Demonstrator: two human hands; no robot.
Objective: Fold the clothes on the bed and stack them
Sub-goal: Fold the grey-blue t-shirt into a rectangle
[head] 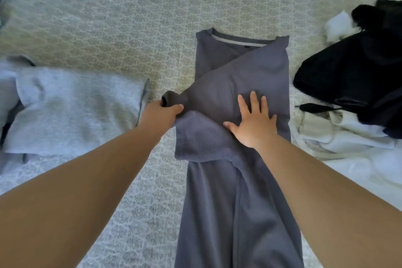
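Pinching the sleeve cuff [168,99], the left hand [162,113] drew it out past the sweater's left edge, beside the folded grey top [74,106]. Mid-bed, the sweater [237,102] lay lengthwise; the right hand [253,122] pressed flat, fingers spread, holding nothing. Best bet: keep pinning, fold the sleeve back straight.

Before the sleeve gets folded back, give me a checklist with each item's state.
1. Left hand grips the sleeve cuff: ok.
2. Right hand lies flat, pinning the grey sweater: ok.
3. Both sides folded in, body a narrow strip: ok.
4. Sleeve lies within the strip: not ok, the cuff juts past the left edge.
5. Lower hem straight: cannot tell, out of frame.
6. Folded light grey garment lies apart from the sweater: ok.
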